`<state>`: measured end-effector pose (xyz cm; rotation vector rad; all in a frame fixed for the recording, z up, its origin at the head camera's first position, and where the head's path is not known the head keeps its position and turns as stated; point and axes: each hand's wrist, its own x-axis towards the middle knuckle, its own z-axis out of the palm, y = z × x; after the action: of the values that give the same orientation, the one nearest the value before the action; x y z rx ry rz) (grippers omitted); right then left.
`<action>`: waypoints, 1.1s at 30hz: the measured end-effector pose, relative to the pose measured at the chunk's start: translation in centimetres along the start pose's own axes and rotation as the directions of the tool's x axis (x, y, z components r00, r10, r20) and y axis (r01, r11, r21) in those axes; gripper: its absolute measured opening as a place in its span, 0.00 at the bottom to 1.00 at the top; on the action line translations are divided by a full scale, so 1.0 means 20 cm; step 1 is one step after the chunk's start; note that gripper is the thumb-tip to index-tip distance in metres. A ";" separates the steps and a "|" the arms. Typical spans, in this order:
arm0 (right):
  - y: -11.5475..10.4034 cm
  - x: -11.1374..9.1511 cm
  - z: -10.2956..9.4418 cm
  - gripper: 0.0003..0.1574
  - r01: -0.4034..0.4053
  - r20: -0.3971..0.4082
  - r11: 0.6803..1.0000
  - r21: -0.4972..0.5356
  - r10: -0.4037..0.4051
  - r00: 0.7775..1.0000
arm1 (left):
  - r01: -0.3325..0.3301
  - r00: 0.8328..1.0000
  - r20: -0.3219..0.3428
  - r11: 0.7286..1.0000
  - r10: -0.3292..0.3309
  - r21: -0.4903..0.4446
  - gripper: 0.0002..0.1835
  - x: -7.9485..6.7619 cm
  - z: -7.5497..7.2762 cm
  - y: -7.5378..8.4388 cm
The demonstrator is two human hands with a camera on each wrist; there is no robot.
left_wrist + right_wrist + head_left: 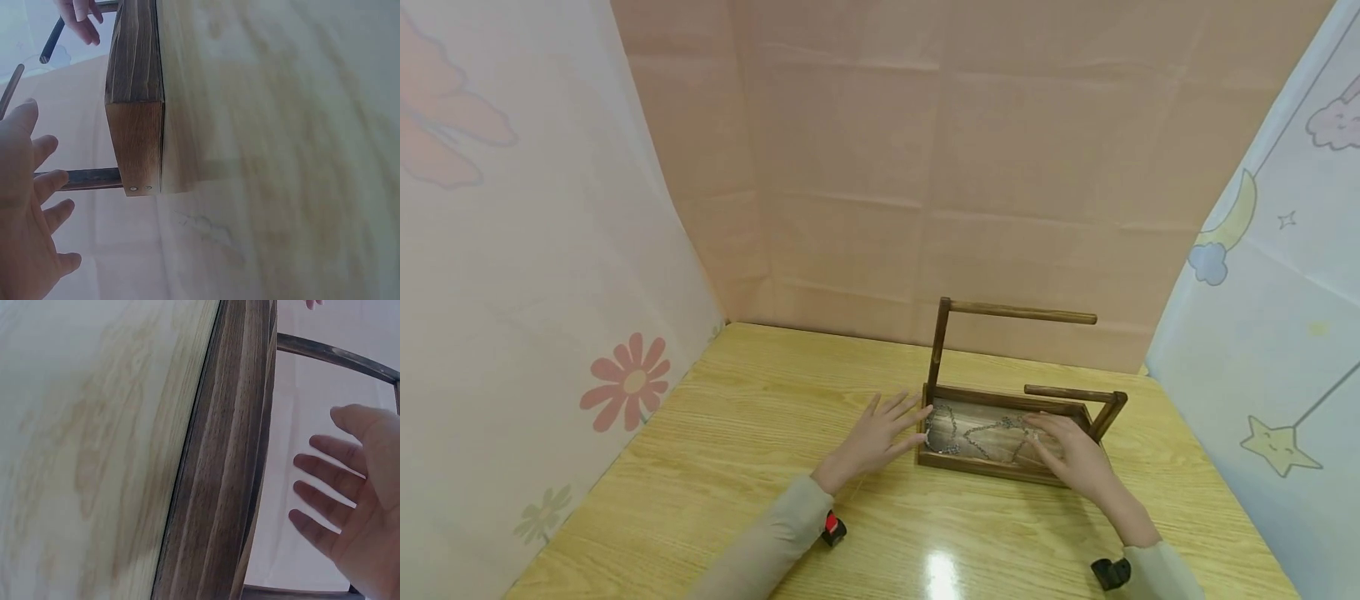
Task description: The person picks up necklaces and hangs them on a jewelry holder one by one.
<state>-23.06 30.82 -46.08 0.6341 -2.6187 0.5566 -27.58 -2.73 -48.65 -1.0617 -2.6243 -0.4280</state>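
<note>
A dark brown wooden tray (981,468) stands on the table, with an upright post and a rod at each end. Thin silvery chains (965,436) lie on its floor, spread in loose loops. My left hand (874,437) is at the tray's left end, fingers spread and fingertips near the rim. Over the right part of the tray is my right hand (1078,458), its fingers extended above the chains and hiding some of them. In the left wrist view, the left hand (25,200) shows separated fingers beside the tray's end. The right wrist view shows the right hand (369,494) with spread fingers.
The taller rod (1022,312) and the lower rod (1067,392) reach over the tray from opposite ends. A pale yellow wood-grain table (760,400) lies beneath. A peach cloth (850,167) hangs behind, and printed white cloths (550,275) stand at the sides.
</note>
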 end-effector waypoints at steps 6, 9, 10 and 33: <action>0.05 -0.01 -0.01 0.22 -0.052 0.014 0.999 0.016 0.052 0.999 | 0.004 1.000 0.002 1.000 -0.004 -0.026 0.28 0.01 0.01 0.01; 0.07 -0.02 -0.01 0.22 -0.074 0.030 0.997 0.023 0.073 0.997 | 0.006 1.000 0.001 0.999 -0.006 -0.045 0.28 0.01 0.02 0.01; 0.08 -0.02 -0.01 0.21 -0.081 0.033 0.996 0.022 0.081 0.996 | 0.007 1.000 0.004 0.999 -0.007 -0.050 0.28 0.01 0.02 0.01; 0.14 -0.04 0.03 0.17 -0.166 0.160 0.986 0.015 0.161 0.974 | 0.095 0.991 0.122 0.953 -0.063 -0.286 0.30 0.03 0.08 0.03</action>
<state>-24.05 33.15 -47.80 0.4921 -2.8361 0.6163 -27.78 -1.42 -49.74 -1.0960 -2.7695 -0.8184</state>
